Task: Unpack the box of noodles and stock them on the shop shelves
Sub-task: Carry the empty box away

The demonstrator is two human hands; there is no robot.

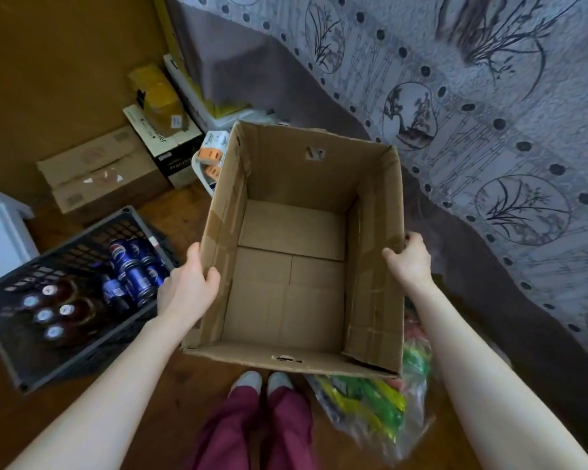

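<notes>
One box (pixel 292 232), between gripping fingers (pixel 214 275), seemingly empty

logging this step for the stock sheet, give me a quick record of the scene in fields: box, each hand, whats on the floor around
box: cardboard box, top open, held up above the floor, nothing visible inside
left: left hand grips the left wall's rim
right: right hand grips the right wall's rim
floor left: black crate holding blue cans and capped bottles
floor right: clear bag of green and yellow packets, partly under the box
noodles: none identifiable
</notes>
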